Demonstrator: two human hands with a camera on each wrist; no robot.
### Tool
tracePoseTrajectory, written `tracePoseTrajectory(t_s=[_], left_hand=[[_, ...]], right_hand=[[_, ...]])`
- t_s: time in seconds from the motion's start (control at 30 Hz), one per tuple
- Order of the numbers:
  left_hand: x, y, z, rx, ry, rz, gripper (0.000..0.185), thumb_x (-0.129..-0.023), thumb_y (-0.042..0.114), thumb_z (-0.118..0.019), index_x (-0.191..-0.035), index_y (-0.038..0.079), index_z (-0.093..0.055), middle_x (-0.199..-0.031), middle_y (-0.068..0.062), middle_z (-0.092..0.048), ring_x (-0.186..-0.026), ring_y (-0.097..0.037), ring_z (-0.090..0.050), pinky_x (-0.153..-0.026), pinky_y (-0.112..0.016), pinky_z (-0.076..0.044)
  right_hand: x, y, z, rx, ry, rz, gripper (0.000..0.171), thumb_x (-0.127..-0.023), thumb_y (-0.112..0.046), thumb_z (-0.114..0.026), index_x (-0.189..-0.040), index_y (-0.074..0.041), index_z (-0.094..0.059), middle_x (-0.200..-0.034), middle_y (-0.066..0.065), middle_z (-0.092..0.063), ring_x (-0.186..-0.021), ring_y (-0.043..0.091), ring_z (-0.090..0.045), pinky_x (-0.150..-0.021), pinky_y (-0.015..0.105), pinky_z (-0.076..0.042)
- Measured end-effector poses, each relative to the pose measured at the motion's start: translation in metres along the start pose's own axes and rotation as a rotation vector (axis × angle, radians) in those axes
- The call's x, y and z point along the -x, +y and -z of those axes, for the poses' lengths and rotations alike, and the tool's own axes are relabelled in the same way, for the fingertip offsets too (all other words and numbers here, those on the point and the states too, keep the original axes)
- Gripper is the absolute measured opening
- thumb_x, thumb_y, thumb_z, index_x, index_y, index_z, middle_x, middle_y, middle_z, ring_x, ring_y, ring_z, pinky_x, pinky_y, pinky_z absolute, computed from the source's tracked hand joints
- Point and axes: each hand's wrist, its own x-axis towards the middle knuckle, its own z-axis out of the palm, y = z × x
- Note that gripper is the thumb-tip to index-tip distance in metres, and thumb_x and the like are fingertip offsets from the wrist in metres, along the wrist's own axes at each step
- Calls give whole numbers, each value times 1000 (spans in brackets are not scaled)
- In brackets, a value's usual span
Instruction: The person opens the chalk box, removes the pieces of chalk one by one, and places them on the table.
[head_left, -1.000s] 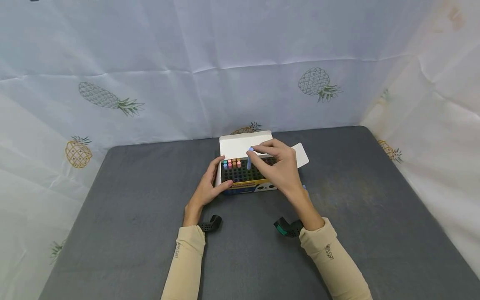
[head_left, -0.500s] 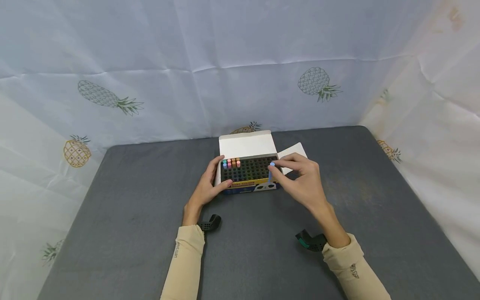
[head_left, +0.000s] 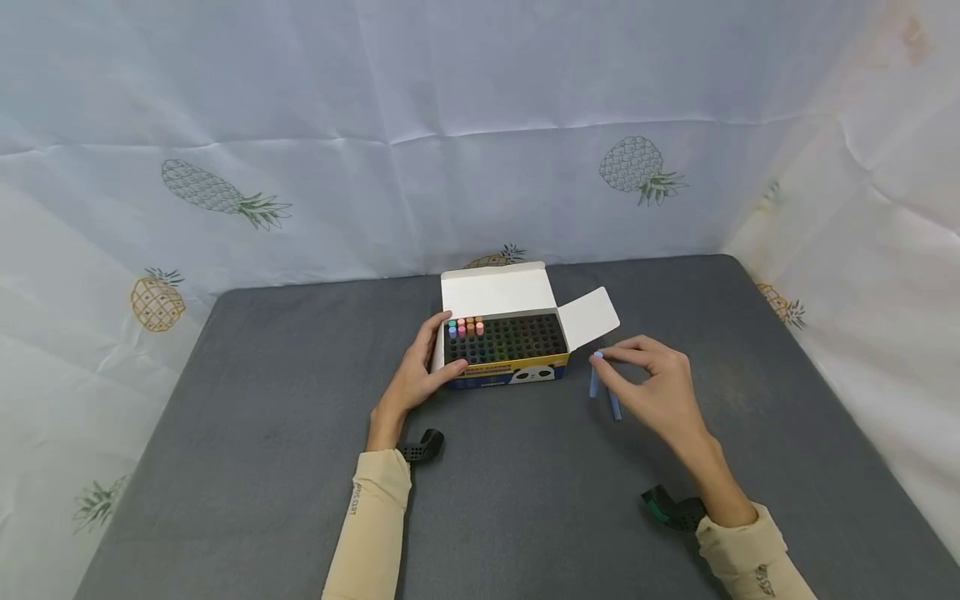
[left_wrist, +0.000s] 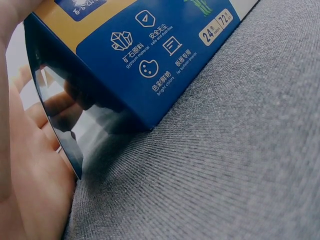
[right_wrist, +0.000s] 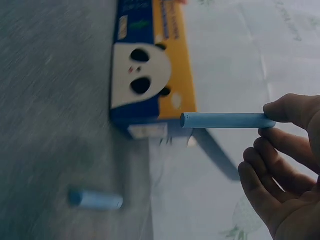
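A: What is printed on the chalk box (head_left: 504, 343)?

B: "24", "72", "gypsum material", "safe and dust free", "bright colors" and a panda face are seen.

A: How is it held?

B: Its left end is gripped by the left hand (head_left: 417, 375), fingers curled round it. A blue chalk stick (right_wrist: 225, 120) is pinched in the right hand (head_left: 656, 389) fingers, right of the box above the desk (head_left: 225, 467); another stick (right_wrist: 95, 199) lies below.

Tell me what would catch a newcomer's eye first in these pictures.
Mid-table on the grey felt table stands an open blue-and-yellow cardboard chalk box with a panda face, steadied by the left hand. To its right, the right hand pinches a light blue chalk stick, another blue chalk stick lying below.
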Motion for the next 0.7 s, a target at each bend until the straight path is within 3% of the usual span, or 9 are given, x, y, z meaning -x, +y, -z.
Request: tracePoseTrajectory(t_s=[0.17, 0.37, 0.43, 0.6, 0.7], left_hand=[[0, -1, 0, 14, -8, -2, 81, -94, 12, -70, -161, 20, -26, -166, -13, -30, -147, -34, -40, -116, -61, -36], [1, 0, 0, 24, -21, -2, 81, -95, 17, -70, -162, 22, -24, -167, -12, -28, -145, -33, -43, -113, -60, -39], [0, 0, 0, 19, -14, -7, 81, -95, 20, -71, -162, 22, -25, -169, -10, -25, -151, -32, -36, -117, -60, -35], [0, 0, 1, 0, 0, -7, 80, -94, 19, -71, -161, 21, -27, -169, -10, -25, -156, -29, -27, -123, -59, -27], [0, 0, 0, 0, -2, -2, 81, -94, 12, -70, -161, 20, -26, -169, -11, -25, -155, -29, -30, -122, -58, -30]], right_hand=[[7, 14, 10, 36, 1, -14, 8, -80, -2, -83, -88, -3, -83, -85, 7, -75, -74, 6, -65, -68, 8, -43], [13, 25, 19, 81, -16, -44, 4, -81, -1, -82, -84, -2, -82, -82, 8, -75, -73, 25, -70, -73, 1, -43], [15, 28, 21, 101, -35, -57, 3, -81, -2, -82, -84, -1, -82, -82, 9, -75, -72, 28, -70, -71, 5, -47], [15, 38, 21, 165, -98, -89, 6, -83, -5, -81, -85, 0, -82, -82, 11, -75, -72, 31, -72, -64, 29, -57], [15, 44, 19, 172, -128, -121, 8, -84, -7, -81, -86, 0, -82, -83, 13, -75, -72, 30, -72, -63, 29, -56]])
